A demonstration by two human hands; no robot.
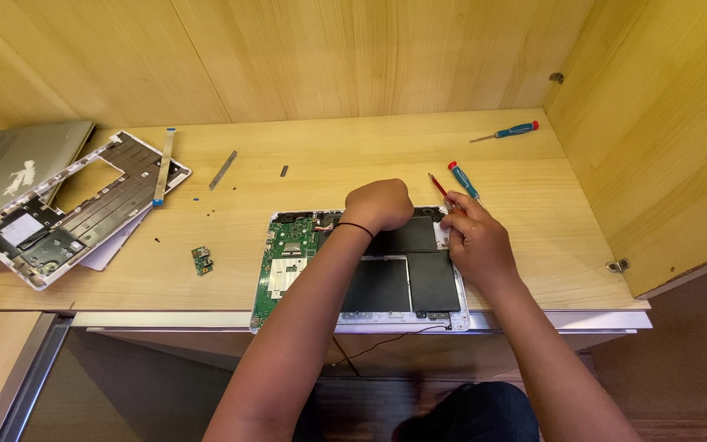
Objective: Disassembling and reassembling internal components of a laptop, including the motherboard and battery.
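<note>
An opened laptop base (288,315) lies at the desk's front edge, showing a green circuit board (284,266) and black battery cells (386,282). My left hand (380,205) is a closed fist resting on the laptop's upper middle; whether it holds anything is hidden. My right hand (475,237) sits at the laptop's upper right corner, gripping a thin red-handled screwdriver (437,185) that points up and left. A black band circles my left wrist.
A detached keyboard frame (75,209) and grey lid (18,164) lie at the left. A small green board (201,260), metal strip (222,169), loose screws and two blue-handled screwdrivers (463,180) (507,132) lie on the desk. Wooden walls enclose back and right.
</note>
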